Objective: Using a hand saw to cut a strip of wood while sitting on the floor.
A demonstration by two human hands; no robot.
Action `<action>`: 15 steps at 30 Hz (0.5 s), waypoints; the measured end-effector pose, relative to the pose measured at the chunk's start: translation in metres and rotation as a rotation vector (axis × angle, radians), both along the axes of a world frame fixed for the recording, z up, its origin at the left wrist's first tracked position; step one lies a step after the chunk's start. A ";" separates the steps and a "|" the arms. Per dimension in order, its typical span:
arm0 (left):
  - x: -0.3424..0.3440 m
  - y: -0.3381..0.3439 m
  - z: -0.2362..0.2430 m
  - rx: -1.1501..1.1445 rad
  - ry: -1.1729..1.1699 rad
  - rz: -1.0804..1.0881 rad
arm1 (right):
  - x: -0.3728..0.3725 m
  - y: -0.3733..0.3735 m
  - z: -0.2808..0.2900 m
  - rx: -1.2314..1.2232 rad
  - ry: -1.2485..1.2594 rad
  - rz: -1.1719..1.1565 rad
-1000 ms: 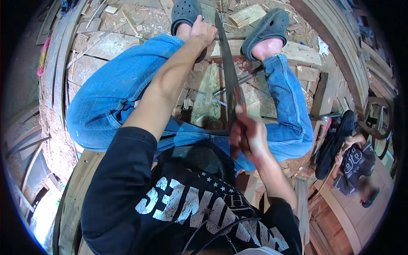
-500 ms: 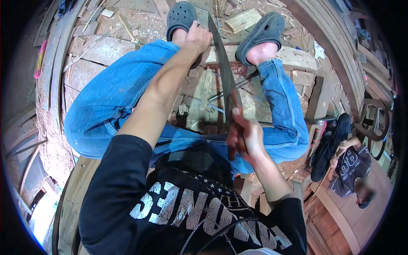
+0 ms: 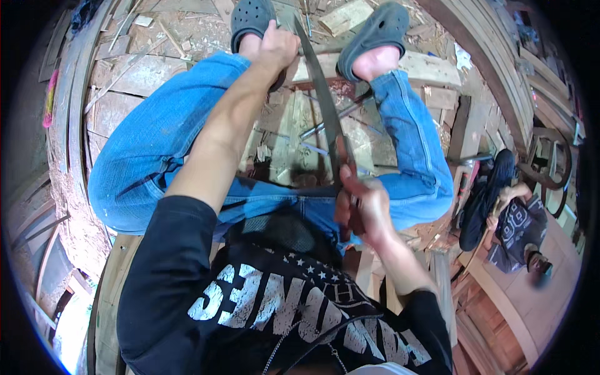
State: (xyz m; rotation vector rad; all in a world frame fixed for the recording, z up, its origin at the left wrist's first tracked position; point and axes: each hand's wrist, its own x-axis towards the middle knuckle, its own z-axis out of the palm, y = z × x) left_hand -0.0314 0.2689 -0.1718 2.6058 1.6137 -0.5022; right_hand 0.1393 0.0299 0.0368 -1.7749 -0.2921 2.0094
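My right hand (image 3: 369, 206) is wrapped round the reddish-brown handle of a long, dark, tapering tool (image 3: 324, 94), which looks like a saw blade and reaches up between my feet. My left hand (image 3: 278, 47) is curled beside my left dark clog (image 3: 249, 19), close to the blade's far end; what it grips is hidden. Pale boards (image 3: 290, 140) and thin metal bars (image 3: 315, 130) lie under the blade, between my jeans-clad legs. My right clog (image 3: 374, 34) stands right of the blade.
Offcuts (image 3: 347, 15) and shavings cover the floor ahead. Long planks (image 3: 494, 59) are stacked at the right, others (image 3: 65, 112) along the left. Another person (image 3: 519, 225) sits at my right, hands (image 3: 509, 194) on a wooden strip, near a dark curved frame (image 3: 565, 162).
The whole view has drifted slightly left. My hands and the blade keep nearly the same places between my legs, with slight movement. The other person's head has shifted a little.
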 end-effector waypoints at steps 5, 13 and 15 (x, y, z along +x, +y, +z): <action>0.008 0.002 -0.005 0.034 -0.059 -0.009 | -0.020 0.014 -0.029 0.009 -0.037 -0.002; 0.002 0.003 -0.003 0.057 -0.037 -0.037 | -0.007 0.014 -0.025 -0.100 -0.083 0.213; 0.003 0.000 -0.008 0.110 -0.086 -0.057 | -0.017 0.011 -0.017 -0.036 0.029 0.001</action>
